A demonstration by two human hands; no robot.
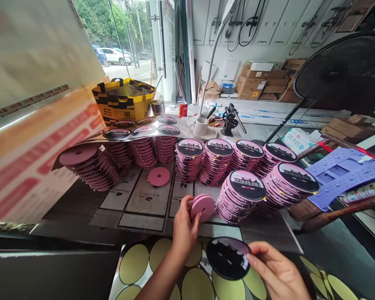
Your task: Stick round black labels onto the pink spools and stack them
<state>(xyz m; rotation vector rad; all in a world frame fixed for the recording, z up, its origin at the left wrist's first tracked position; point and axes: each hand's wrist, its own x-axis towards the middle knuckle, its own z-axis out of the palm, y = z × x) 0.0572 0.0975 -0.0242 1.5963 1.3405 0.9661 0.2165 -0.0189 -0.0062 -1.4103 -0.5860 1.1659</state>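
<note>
The left hand (183, 227) is gripping a pink disc (203, 207) above the table (78, 204), near the stacks (240, 196). The right hand (278, 273) is pinching a black sticker (228, 258) just below it; centring it carefully seems wise.

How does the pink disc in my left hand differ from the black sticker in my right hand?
The pink disc is plain pink; the black sticker is dark with print. The pink disc looks thick; the black sticker looks sheet-thin. The left hand holds the pink disc tilted up; the right hand holds the black sticker flatter. Both are round.
</note>
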